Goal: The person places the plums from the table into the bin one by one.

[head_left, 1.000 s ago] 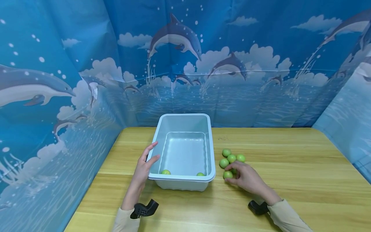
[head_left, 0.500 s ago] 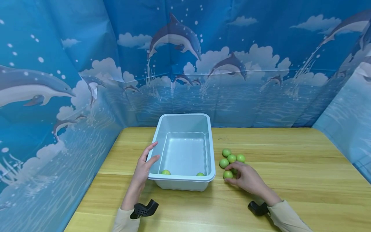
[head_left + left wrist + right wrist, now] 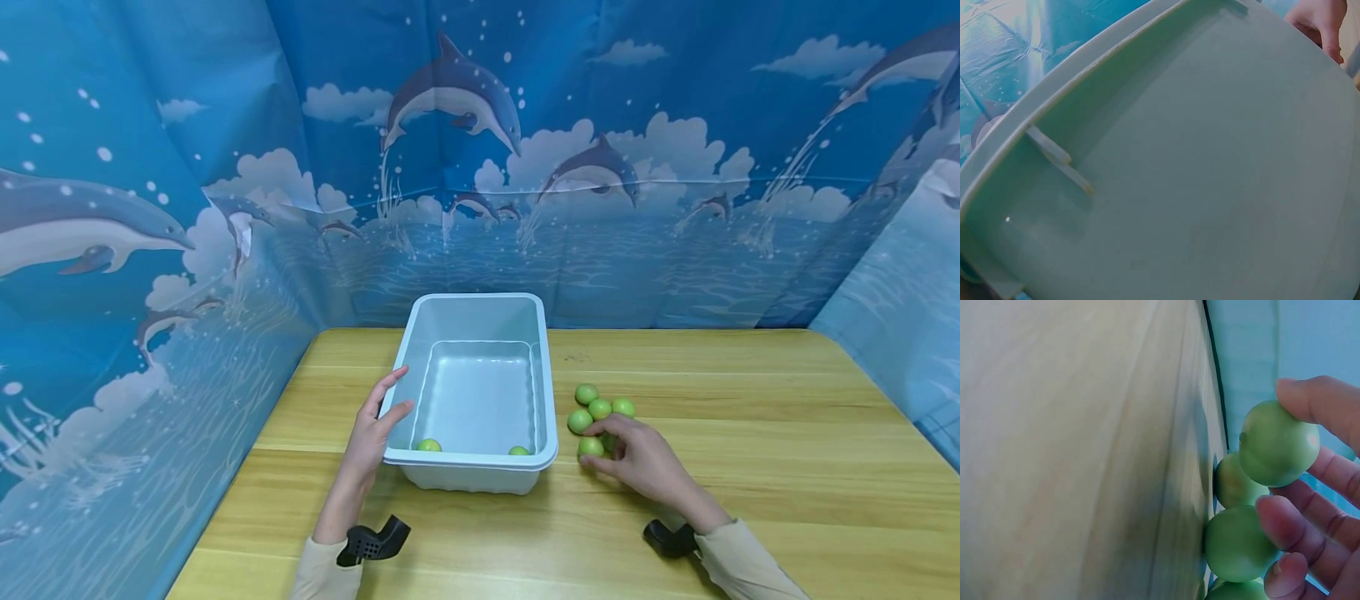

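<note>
A pale blue-green plastic basin (image 3: 480,459) stands on the table, with two round green fruits, one (image 3: 429,445) at its near left and another (image 3: 518,451) at its near right. My left hand (image 3: 367,437) grips the left rim, thumb and index finger over it; the other fingers are hidden. To the right of the basin, my right hand (image 3: 641,458) pinches a small green fruit (image 3: 1279,444) between thumb and fingers. Several more green fruits (image 3: 598,409) lie clustered beside that hand, some partly covered by it. The basin's wall (image 3: 1210,156) fills most of the left wrist view.
The wooden table (image 3: 750,400) extends to the right and in front of the basin. A blue dolphin-print curtain (image 3: 480,208) hangs behind and at both sides. Each wrist wears a black camera mount, seen at the left wrist (image 3: 373,540) and right wrist (image 3: 669,538).
The right hand and its pinched fruit have shifted very slightly. My left hand and the basin have stayed in place.
</note>
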`<state>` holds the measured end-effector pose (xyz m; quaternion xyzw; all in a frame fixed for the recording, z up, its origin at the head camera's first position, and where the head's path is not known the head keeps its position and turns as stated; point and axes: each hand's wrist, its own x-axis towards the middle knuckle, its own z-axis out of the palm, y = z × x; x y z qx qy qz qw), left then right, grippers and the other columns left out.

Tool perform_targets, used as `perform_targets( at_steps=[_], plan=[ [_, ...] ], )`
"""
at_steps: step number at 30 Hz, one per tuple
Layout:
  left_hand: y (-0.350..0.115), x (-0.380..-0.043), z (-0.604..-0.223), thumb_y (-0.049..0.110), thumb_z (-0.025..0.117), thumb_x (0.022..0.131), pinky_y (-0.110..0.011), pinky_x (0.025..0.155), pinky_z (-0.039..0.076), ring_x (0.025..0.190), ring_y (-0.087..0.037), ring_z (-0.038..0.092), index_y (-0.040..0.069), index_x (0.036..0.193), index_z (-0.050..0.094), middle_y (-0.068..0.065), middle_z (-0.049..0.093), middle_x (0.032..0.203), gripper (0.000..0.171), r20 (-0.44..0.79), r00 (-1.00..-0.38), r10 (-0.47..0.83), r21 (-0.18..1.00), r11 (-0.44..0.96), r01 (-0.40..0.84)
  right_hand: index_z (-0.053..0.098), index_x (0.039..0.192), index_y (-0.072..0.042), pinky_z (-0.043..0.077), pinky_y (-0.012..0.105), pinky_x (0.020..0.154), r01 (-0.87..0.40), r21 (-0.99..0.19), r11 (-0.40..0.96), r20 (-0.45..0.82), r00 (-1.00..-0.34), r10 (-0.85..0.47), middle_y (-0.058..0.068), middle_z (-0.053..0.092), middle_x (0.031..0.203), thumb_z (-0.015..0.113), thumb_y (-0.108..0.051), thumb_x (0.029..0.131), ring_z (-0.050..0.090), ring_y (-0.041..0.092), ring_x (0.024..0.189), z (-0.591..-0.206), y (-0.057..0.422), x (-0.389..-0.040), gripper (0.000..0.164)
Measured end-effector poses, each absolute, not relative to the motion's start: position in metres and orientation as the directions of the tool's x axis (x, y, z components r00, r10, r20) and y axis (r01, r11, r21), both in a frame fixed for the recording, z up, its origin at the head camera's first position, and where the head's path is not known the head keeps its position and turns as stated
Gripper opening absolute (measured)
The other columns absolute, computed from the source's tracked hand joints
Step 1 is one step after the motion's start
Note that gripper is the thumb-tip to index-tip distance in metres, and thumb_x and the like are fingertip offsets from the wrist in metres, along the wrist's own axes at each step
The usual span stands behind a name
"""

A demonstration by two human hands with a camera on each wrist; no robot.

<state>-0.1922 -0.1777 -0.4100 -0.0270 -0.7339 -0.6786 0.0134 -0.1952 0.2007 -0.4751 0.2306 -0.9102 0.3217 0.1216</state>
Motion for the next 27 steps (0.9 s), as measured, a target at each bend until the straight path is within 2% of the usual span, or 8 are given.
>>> perform_targets(
  at_steps=[11, 20, 27],
  plan=[
    [-0.177, -0.192, -0.41, 0.018, 0.056, 0.096, -0.052, 0.109, 0.015, 0.14, -0.025, 0.015, 0.021, 0.142, 0.043, -0.005, 0.018, 0.154, 0.048, 0.058, -0.998, 0.021, 0.995, 0.076, 0.06, 0.068, 0.1, -0.016, 0.041, 0.022, 0.048, -0.533, -0.54, 0.651, 0.438, -0.839, -0.324, -0.006, 0.053, 0.077, 0.086, -0.019, 0.07, 0.045, 0.003, 0.058, -0.472, 0.202, -0.195, 0.035],
    [-0.178, -0.192, -0.41, 0.02, 0.057, 0.096, -0.052, 0.109, 0.016, 0.14, -0.025, 0.015, 0.021, 0.142, 0.043, -0.005, 0.018, 0.154, 0.048, 0.058, -0.998, 0.021, 0.996, 0.07, 0.059, 0.068, 0.1, -0.016, 0.041, 0.021, 0.046, -0.579, -0.527, 0.622, 0.519, -0.799, -0.303, -0.012, 0.055, 0.083, 0.086, -0.016, 0.069, 0.047, 0.003, 0.056, -0.467, 0.2, -0.195, 0.036],
    [-0.177, -0.192, -0.41, 0.021, 0.057, 0.096, -0.051, 0.109, 0.016, 0.14, -0.025, 0.016, 0.021, 0.142, 0.043, -0.005, 0.019, 0.154, 0.048, 0.056, -0.998, 0.019, 0.996, 0.071, 0.057, 0.068, 0.102, -0.015, 0.042, 0.02, 0.047, -0.617, -0.515, 0.596, 0.581, -0.762, -0.287, -0.01, 0.06, 0.091, 0.085, -0.013, 0.069, 0.047, 0.002, 0.057, -0.462, 0.2, -0.195, 0.036]
  ],
)
